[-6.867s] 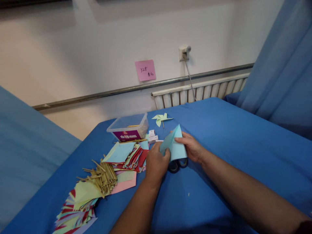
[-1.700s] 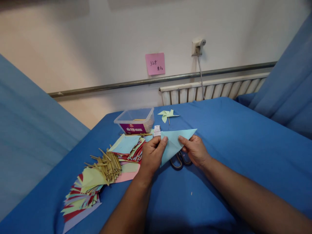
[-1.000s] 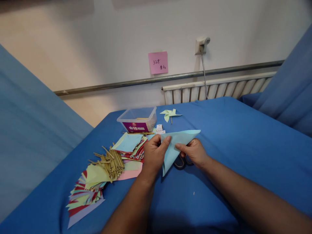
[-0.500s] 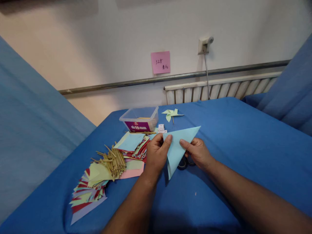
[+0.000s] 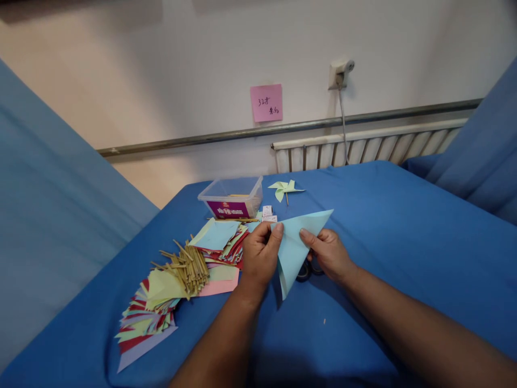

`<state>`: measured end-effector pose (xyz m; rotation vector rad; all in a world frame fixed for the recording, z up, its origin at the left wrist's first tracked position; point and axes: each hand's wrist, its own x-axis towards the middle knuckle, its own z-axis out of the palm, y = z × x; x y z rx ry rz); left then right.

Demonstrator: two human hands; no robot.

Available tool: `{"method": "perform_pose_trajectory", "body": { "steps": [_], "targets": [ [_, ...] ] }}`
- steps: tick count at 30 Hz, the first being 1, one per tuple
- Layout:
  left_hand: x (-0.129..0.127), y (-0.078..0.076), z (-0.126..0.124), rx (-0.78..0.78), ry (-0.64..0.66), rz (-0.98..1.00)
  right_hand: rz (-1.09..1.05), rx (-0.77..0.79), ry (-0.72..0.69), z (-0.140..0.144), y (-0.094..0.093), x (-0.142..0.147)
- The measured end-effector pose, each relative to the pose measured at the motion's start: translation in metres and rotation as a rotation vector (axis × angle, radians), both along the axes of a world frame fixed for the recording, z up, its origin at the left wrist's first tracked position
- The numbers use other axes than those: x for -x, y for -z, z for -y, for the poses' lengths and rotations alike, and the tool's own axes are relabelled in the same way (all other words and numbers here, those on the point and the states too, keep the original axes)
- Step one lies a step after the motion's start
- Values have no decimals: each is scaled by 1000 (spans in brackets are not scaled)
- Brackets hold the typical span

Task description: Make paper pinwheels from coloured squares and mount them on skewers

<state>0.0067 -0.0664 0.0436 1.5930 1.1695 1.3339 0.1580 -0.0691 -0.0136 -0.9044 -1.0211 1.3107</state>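
Over my feed, the light-blue paper has swung from tip-up to a triangle pointing right since the first frame. It's above the scissors, left hand and right hand pinching it, thumbs in front. Beyond, my clear box holds yellowish sticks.
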Motion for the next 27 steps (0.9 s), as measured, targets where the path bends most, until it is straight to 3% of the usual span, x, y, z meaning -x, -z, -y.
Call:
{"method": "perform_pose_trajectory", "body": {
  "steps": [27],
  "targets": [
    [-1, 5, 0, 11, -9, -25, 11, -1, 50, -1, -7, 1]
  ]
}}
